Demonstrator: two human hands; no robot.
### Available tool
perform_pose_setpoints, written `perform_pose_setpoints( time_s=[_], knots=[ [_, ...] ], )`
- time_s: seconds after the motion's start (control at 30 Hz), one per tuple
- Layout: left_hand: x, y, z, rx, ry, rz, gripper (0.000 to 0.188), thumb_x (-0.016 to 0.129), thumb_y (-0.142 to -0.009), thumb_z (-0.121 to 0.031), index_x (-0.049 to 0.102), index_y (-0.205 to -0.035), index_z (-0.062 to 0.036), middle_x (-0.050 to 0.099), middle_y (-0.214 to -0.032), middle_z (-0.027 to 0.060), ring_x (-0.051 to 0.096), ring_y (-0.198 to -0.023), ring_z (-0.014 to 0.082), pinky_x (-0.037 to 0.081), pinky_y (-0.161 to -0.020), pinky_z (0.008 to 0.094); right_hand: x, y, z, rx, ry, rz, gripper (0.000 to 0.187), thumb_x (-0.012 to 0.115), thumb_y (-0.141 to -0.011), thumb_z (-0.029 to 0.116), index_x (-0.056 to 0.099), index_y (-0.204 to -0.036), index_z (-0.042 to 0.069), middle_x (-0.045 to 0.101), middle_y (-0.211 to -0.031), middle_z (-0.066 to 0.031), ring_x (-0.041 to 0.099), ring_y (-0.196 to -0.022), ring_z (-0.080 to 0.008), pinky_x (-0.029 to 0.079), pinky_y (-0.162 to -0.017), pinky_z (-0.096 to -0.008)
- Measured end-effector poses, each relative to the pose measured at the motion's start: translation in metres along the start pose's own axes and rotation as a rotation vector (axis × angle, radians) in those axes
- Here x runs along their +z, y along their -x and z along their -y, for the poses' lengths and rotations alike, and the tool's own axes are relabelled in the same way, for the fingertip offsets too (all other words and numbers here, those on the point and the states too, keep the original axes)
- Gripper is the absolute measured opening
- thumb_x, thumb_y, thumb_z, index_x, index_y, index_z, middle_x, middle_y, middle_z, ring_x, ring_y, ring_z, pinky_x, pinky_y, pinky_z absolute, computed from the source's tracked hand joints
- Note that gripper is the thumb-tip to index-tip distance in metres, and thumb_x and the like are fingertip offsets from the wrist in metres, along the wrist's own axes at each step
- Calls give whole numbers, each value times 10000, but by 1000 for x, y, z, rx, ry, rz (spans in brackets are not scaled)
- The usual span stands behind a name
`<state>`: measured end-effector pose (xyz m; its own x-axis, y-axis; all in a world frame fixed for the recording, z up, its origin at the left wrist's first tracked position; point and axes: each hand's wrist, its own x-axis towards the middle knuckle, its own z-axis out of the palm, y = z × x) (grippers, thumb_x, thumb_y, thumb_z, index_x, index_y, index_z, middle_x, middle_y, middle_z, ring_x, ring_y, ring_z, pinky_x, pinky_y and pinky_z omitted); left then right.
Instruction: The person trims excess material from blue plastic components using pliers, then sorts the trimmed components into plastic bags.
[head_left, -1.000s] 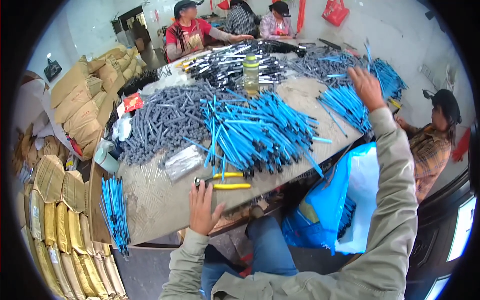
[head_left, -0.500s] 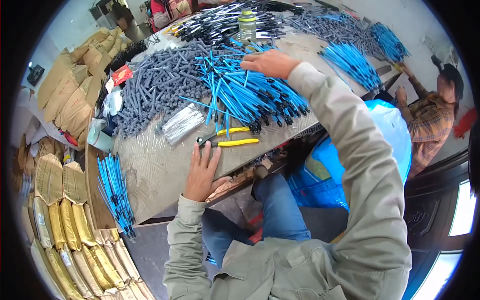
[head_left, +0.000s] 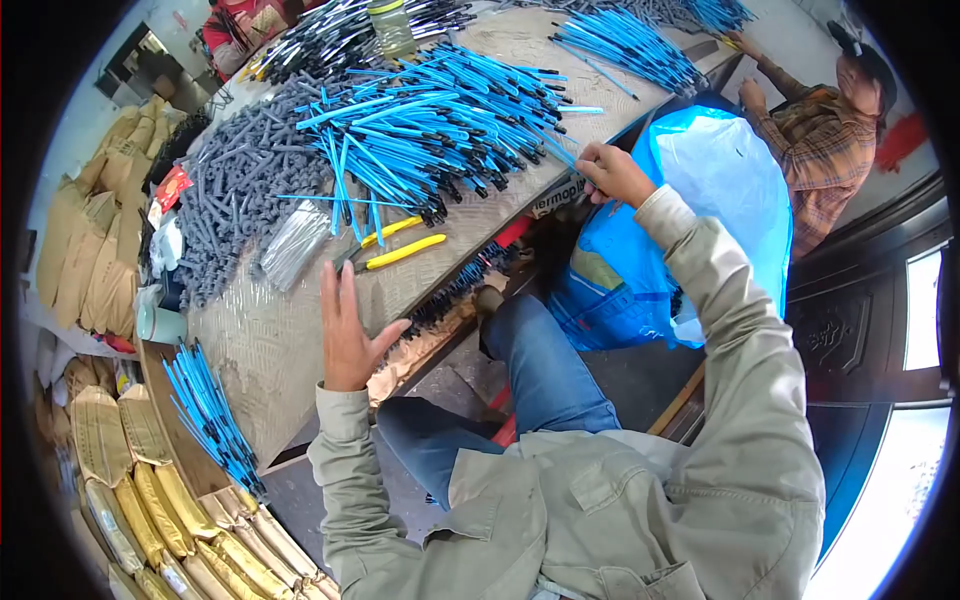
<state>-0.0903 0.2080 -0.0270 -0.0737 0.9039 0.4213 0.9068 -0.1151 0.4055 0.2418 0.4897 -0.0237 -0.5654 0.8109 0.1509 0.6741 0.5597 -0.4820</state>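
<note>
My right hand (head_left: 617, 176) is at the table's front edge, beside a large blue bag, with its fingers pinched on the end of a thin blue tube (head_left: 556, 149). That tube slants back toward a big heap of blue tubes with black ends (head_left: 430, 120). Fingers spread, my left hand (head_left: 350, 335) is raised near the table's front edge and holds nothing. Just beyond its fingertips lie cutting pliers with yellow handles (head_left: 405, 252). Left of the pliers is a clear-wrapped bundle of thin silvery strips (head_left: 295, 245).
Grey plastic pieces (head_left: 235, 190) are heaped at the left. A smaller bunch of blue tubes (head_left: 212, 415) lies on the left table corner. The blue bag (head_left: 625, 290) stands right of my knees. Another person (head_left: 825, 150) sits at the right; a bottle (head_left: 391, 30) stands far back.
My right hand has come from the top of the heap toward me and right, to the table edge, with a blue tube. My left hand has lifted and spread. The view has shifted.
</note>
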Motion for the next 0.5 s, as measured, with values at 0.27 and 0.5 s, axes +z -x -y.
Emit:
perform_pose_setpoints(
  time_s=[0.27,0.5],
  knots=[
    [25,-81,-59,273,-115,-116,886,723,-681,-393,291,-1386,-75,216,-1430,230,202,-1323,402,202,-1049,516,-28,76,38,275,-883,-136,186,533,-861,196,569,-794,27,432,-525,26,351,-413,-45,251,-377,-212],
    [66,-131,-82,399,-323,-74,768,667,-738,-408,320,-1390,-196,228,-1444,174,210,-1322,390,194,-1044,533,-75,184,49,239,-816,-239,151,515,-890,182,529,-869,34,423,-573,46,364,-491,-31,269,-461,-195]
  ],
)
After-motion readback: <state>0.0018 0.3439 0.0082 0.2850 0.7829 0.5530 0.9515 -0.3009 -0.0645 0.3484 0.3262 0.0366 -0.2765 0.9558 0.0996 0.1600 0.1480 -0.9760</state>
